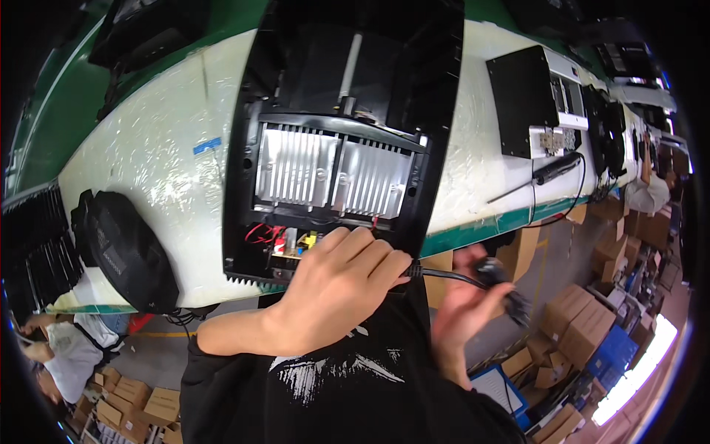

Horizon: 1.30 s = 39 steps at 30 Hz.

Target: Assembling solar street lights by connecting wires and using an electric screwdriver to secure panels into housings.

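Head cam: L hand (329, 285) is over the near edge of a black enclosure (234, 229), fingers bent and pinching the end of a black cable (447, 274) right at the enclosure's lower R corner; fingertips partly hidden. Cable runs R to the R hand (470, 300), blurred, fingers loosely round its bundled part, off the table (174, 170) edge. Enclosure sits mid-table, open side up: two finned metal blocks (296, 166) side by side, red wires (260, 234) & a yellow part (308, 241) below, L hand covering some of that area.

Writing: pale print on a black bag (129, 248), table's L side, too small to read; white graphic on the wearer's black shirt (244, 399); marks on cartons (580, 325), lower R, also too small.

Around: blue tape (207, 146) stuck on table L of enclosure; black-and-silver unit (521, 100) R, corded tool (558, 169) just below it. Co-workers far L (70, 355) & far R (649, 194), both well apart.
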### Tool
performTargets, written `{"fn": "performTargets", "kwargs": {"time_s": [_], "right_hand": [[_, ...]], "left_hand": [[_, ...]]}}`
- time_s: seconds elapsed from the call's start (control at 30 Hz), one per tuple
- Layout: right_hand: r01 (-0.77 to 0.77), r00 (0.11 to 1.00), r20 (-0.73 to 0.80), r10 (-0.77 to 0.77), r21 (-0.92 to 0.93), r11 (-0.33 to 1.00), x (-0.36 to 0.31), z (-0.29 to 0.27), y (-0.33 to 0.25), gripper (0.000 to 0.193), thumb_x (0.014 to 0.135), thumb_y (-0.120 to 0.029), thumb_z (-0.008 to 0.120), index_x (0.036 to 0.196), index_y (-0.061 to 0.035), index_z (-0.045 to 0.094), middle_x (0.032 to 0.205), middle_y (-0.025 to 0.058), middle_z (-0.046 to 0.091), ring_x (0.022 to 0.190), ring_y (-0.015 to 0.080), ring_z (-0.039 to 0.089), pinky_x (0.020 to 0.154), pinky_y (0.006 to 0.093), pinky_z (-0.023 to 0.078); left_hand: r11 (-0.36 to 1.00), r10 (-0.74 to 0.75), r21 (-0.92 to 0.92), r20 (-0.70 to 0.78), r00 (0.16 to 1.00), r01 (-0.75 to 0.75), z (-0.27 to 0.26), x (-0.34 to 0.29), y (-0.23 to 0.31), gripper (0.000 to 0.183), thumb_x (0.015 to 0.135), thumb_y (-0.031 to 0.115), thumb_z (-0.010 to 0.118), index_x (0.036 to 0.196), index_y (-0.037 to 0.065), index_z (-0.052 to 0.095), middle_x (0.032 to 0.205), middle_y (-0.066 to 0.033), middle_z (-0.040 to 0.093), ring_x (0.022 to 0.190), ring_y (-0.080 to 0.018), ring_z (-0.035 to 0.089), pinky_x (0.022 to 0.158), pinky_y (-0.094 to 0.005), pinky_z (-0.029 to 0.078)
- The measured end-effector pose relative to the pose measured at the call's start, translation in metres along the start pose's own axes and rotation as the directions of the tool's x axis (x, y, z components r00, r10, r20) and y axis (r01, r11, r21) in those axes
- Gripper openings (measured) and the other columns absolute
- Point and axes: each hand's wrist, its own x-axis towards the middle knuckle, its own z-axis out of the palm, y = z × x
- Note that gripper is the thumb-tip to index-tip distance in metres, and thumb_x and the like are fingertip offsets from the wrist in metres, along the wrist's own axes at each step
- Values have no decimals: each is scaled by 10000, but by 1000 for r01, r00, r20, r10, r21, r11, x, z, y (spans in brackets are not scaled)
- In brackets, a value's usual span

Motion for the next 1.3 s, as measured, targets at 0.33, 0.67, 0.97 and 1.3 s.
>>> {"fn": "performTargets", "kwargs": {"time_s": [0.33,0.67,0.97,1.3], "right_hand": [[664,739,586,-332,-553,503,7,16,-14,239,754,-144,684,900,18,587,877,151,606,852,259,577,722,337,458],[376,533,743,405,-636,673,44,23,-23,291,801,-200,669,613,-5,563,511,101,448,541,241,415,561,342,325],[84,407,685,604,-687,722,63,17,-17,360,805,-198,677,563,4,503,496,87,368,524,188,346,544,318,292],[-80,324,691,646,-660,747,78,4,13,412,748,-210,739,565,-26,420,546,-23,339,564,56,323,502,262,250]], "left_hand": [[973,192,90,189,963,-212,-7,7,-8,348,599,84,659,945,85,694,801,27,612,725,-158,516,624,-278,433],[976,165,122,139,976,-183,-5,2,-7,329,586,46,678,914,66,688,786,17,630,704,-171,517,607,-280,443],[998,58,-48,183,981,-50,-3,7,-13,290,604,29,738,887,39,675,750,-16,639,679,-176,522,578,-282,449],[995,85,-65,68,994,-80,-14,4,-13,219,673,54,724,882,23,666,776,-37,637,689,-190,550,596,-289,460]]}}
